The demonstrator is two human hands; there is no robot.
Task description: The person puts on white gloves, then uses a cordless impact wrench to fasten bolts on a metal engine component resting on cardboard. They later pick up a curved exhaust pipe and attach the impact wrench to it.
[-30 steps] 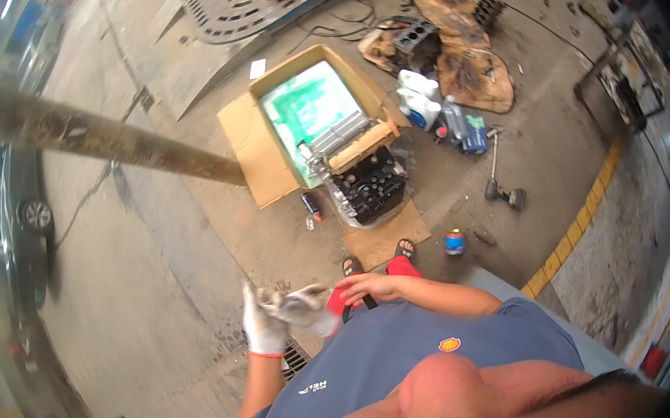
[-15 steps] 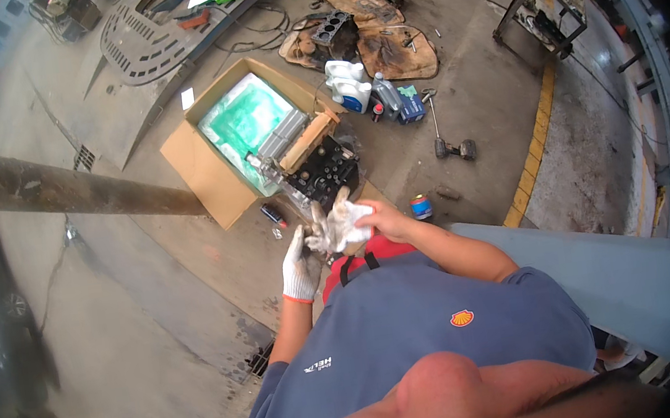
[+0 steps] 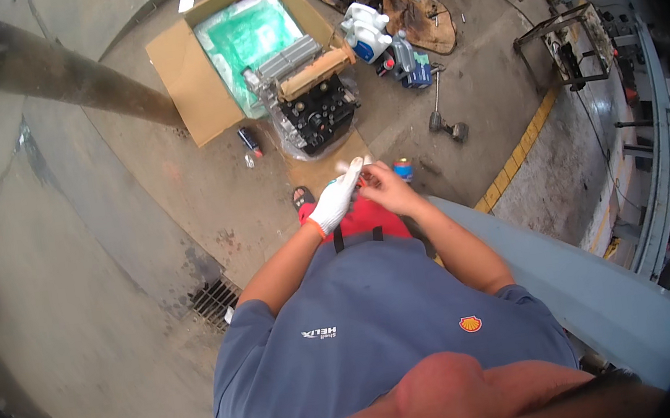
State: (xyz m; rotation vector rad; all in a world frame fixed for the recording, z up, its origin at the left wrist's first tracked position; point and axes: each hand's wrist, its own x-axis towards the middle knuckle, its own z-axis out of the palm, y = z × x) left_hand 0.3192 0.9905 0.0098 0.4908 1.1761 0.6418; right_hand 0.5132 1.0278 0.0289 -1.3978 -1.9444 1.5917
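Note:
My left hand (image 3: 338, 197) wears a white knitted work glove with an orange cuff. Its fingers are pressed together against my right hand, in front of my red trousers. Bare and bent at the fingers, my right hand (image 3: 388, 188) pinches a second white work glove (image 3: 366, 162), which shows only as a small white bit and an orange-red edge between the hands. Most of that glove is hidden. Just ahead of the hands, an engine (image 3: 316, 114) with a black front and grey top stands at the open cardboard box (image 3: 181, 58).
A spray can (image 3: 249, 141) lies left of the engine. A blue can (image 3: 403, 169) stands right of my hands. Further right are white jugs (image 3: 367, 33), a blue carton (image 3: 419, 73) and a power tool (image 3: 448, 126). A thick post (image 3: 88, 72) slants at left; a grey beam (image 3: 563, 272) runs at right.
My hands have come closer together, and the loose glove has gone from spread out in view to mostly hidden between them. The view has shifted, so the engine and box sit higher.

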